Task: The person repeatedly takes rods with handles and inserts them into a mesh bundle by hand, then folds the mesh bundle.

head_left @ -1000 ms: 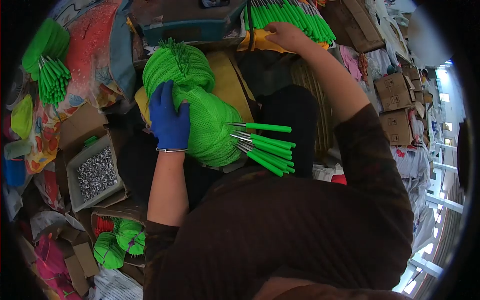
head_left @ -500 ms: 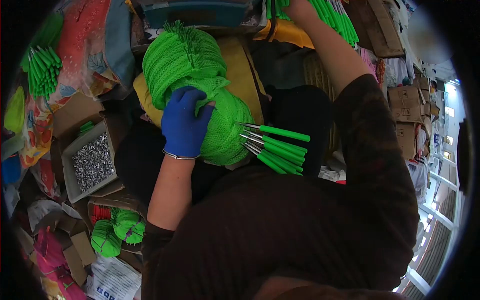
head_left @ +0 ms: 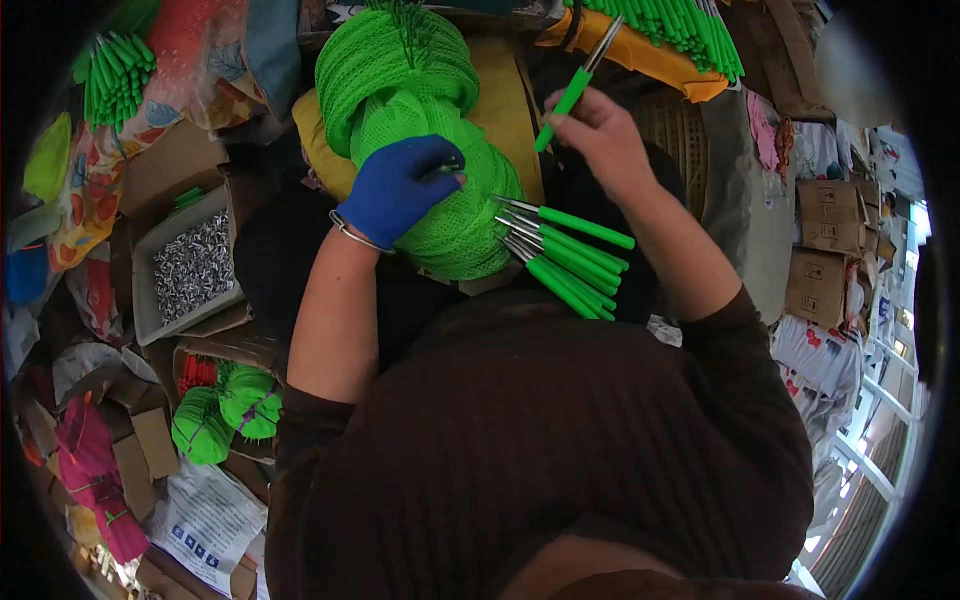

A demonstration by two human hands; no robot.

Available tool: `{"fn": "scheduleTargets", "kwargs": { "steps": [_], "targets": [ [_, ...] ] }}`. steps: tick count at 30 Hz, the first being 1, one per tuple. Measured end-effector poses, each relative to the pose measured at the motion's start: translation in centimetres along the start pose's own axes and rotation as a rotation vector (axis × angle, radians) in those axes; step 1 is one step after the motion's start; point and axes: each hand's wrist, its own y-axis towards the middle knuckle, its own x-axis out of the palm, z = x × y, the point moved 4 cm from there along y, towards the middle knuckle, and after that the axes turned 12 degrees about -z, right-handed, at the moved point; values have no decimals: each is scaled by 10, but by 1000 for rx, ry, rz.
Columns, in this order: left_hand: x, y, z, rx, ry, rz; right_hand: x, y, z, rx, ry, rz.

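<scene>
My right hand [head_left: 605, 140] pinches a green-handled rod with a metal shaft [head_left: 568, 108], its metal end pointing up. My left hand [head_left: 402, 190], in a blue glove with bare fingertips, rests on the green netting bundle [head_left: 455, 240], thumb and index finger brought close together; whatever is between them is too small to name. Several green-handled rods [head_left: 575, 262] stick out of the lower right side of the netting, metal ends inward. The upper, coiled part of the netting [head_left: 395, 65] lies on a yellow cushion [head_left: 512, 110].
More green-handled rods [head_left: 680, 30] lie on yellow cloth [head_left: 650, 62] at the top. At left are a tray of small metal pieces [head_left: 192, 265], another green rod bunch [head_left: 118, 75] and tied green net bundles [head_left: 250, 402]. Cardboard boxes [head_left: 828, 215] stand at right.
My right hand has come back from the rod pile at the top with one rod in it. My left hand has shifted right over the netting, its thumb and index finger closer together.
</scene>
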Motion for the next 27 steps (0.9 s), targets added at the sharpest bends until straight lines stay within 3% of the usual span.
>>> {"fn": "scheduleTargets", "kwargs": {
  "steps": [4,8,11,16,20,27],
  "targets": [
    [-1,-2,-2,21,70,327,33,-35,13,20,-62,-127],
    [1,-4,-5,39,203,405,44,-53,7,2,-222,-171],
    [0,-4,-12,76,-25,315,42,-60,-10,-11,-380,-152],
    [2,-3,-21,54,-466,103,35,-65,-3,32,-359,-140],
    [3,-4,-25,-18,-585,54,37,-69,-4,111,-355,-179],
    [3,-4,-24,-15,-636,64,39,-72,-7,45,-433,-164]
  ]
}}
